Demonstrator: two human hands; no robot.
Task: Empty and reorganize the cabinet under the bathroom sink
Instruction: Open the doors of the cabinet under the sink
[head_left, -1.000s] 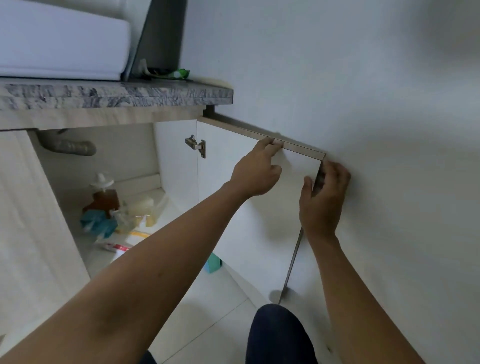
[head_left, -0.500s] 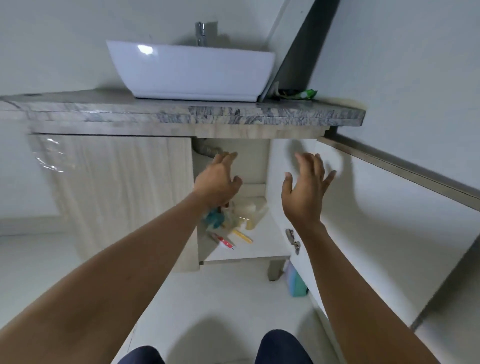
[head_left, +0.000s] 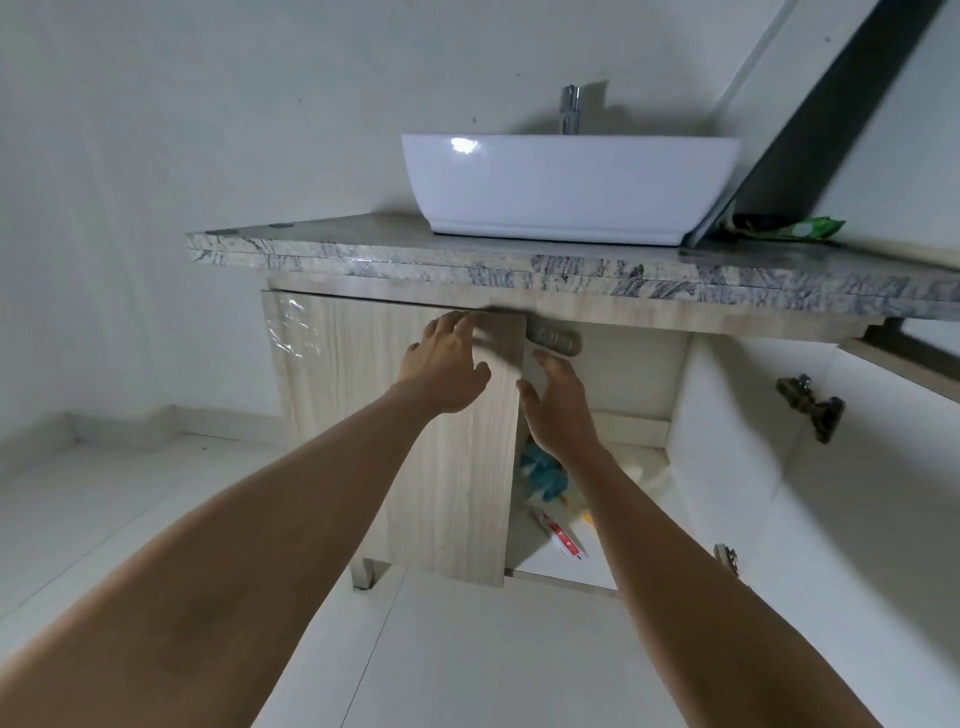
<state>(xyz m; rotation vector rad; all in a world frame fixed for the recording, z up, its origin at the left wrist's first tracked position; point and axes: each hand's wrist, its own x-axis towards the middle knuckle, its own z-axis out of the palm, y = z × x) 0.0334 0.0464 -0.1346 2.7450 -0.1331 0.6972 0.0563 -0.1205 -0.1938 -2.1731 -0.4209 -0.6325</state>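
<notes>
Left grip (head_left: 447, 370) spread apart at top of left cabinet door (head_left: 337, 395), right grip (head_left: 558, 402) spread apart beside its free edge

Basin (head_left: 566, 192) on countertop (head_left: 363, 249), faucet (head_left: 570, 109) behind, packet (head_left: 800, 228) to R; cabinet (head_left: 358, 405) beneath, tube (head_left: 563, 538) inside.

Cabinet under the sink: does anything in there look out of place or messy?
Yes. The things on the cabinet floor lie in a loose heap: a red and white tube lies flat near the front edge, with a teal item jumbled behind it. Also, clear film wrinkles at the top corner of the wood-grain door.
</notes>
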